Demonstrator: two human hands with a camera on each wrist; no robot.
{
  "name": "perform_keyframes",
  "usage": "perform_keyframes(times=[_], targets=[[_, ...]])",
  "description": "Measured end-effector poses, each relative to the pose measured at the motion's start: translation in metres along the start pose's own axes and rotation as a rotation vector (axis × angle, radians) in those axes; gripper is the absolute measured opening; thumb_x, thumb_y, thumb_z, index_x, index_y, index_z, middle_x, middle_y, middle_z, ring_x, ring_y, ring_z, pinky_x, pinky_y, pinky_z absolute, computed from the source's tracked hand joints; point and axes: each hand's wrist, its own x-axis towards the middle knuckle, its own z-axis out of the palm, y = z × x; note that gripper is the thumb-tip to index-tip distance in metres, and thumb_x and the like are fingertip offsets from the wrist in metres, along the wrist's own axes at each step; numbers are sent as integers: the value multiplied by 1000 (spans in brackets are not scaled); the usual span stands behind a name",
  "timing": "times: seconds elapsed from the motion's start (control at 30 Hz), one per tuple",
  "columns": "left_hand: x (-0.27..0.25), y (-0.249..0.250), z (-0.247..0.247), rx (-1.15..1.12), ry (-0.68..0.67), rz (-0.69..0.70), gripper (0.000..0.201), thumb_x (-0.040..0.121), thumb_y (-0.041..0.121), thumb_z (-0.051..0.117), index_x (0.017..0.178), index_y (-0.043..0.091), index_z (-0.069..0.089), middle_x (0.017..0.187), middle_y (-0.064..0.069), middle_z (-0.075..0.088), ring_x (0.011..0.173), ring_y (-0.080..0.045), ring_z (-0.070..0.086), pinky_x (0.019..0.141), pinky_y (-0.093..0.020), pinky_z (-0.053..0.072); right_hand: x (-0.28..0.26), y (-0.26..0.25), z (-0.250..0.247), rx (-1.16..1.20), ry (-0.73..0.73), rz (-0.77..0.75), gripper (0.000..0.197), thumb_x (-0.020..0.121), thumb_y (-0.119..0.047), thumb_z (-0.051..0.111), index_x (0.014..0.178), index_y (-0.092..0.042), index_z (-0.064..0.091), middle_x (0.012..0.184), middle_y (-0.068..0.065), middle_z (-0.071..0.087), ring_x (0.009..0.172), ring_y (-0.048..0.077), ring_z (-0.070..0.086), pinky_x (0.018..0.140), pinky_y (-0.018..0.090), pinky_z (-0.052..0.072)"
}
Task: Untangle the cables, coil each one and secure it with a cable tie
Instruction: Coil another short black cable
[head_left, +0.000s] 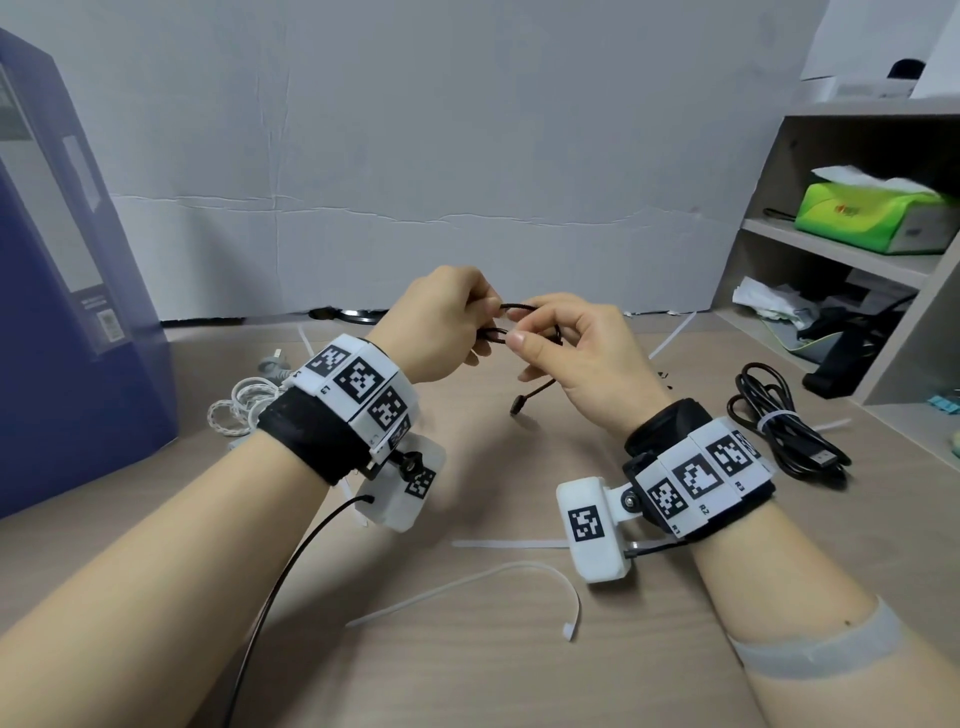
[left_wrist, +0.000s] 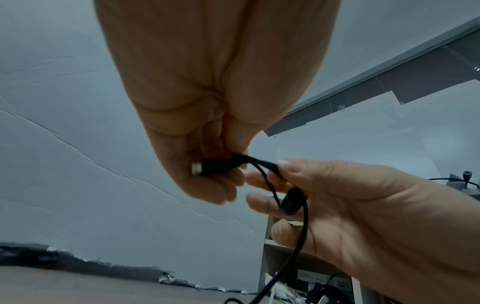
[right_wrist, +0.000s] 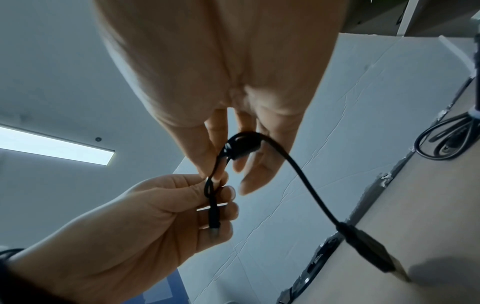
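Both hands hold a short black cable (head_left: 524, 307) above the middle of the table. My left hand (head_left: 448, 321) grips its small plug end (left_wrist: 210, 168) in curled fingers. My right hand (head_left: 563, 340) pinches the cable (right_wrist: 298, 170) just beside that, thumb against forefinger. The cable's other plug (head_left: 519, 404) hangs down below my right hand, close over the table. A white cable tie (head_left: 483, 592) lies bent on the table in front of my wrists, with a straight one (head_left: 506, 544) behind it. A black cable bundle (head_left: 787, 431) bound by a white tie lies at the right.
A white braided cable (head_left: 241, 405) with a plug lies at the left behind my left wrist. A tall blue box (head_left: 67, 291) stands at the far left. A shelf unit (head_left: 852, 249) with a green tissue pack (head_left: 878, 215) fills the right. More ties lie near the back wall.
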Motion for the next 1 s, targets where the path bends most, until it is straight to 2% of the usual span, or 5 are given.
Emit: perform_keyframes(times=[0.13,0.4,0.63,0.8,1.0], targets=[[-2,2,-2,-66,-15,-60,18,105,16,45,90,11,55,84,-11,68,82,-31,73,72,-45,63,0,0,1,-17,68,-55,9,90,-4,71,82,-9,71,121,8,56,85,1,62,69,32,62],[-5,9,-5,-184,-60,-169,18,107,14,43,94,5,52,79,-17,67,62,-29,71,58,-37,63,1,0,0,-18,163,-127,3,91,-4,71,90,-7,73,123,11,53,94,4,60,68,24,59],[-5,7,-4,88,-23,-65,16,105,19,48,92,15,56,85,-9,71,74,-28,72,77,-46,62,1,5,-3,-95,80,-28,10,89,-11,75,82,-5,72,111,15,62,80,9,59,59,30,57],[-5,9,0,185,-4,15,10,103,19,50,96,17,57,81,3,69,68,-13,62,74,-34,55,2,8,-5,-142,18,-5,12,84,-26,80,80,-16,76,107,13,62,82,15,58,74,52,59],[-5,12,-3,115,19,54,10,102,16,54,96,12,61,76,3,70,63,-16,68,71,-37,60,3,5,-3,-84,25,8,9,79,-38,76,73,-30,75,107,-3,64,96,14,62,93,53,53]])
